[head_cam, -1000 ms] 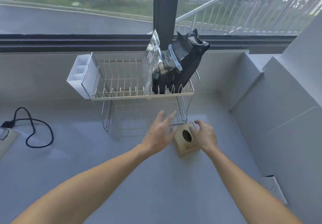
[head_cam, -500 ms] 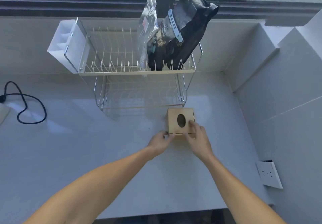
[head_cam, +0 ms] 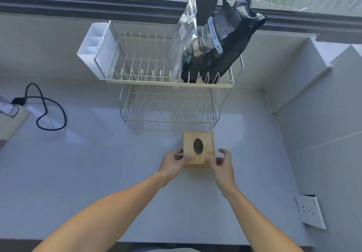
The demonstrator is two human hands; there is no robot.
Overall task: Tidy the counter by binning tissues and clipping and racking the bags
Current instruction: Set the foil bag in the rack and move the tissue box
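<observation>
A small wooden box with an oval hole in its lid sits on the grey counter in front of the rack. My left hand grips its near left corner and my right hand grips its near right corner. On the top tier of the two-tier wire rack stand a black bag with a pale blue clip across it and a clear bag beside it, both at the right end. No tissue is visible.
A white cutlery holder hangs on the rack's left end. A black cable loops at the left beside a beige appliance. A wall socket is on the right wall. A window runs behind the rack.
My view has tilted down and pulled back. My left hand came from open above the counter to the box's left corner, and both hands now hold the box, which sits squarer to me.
</observation>
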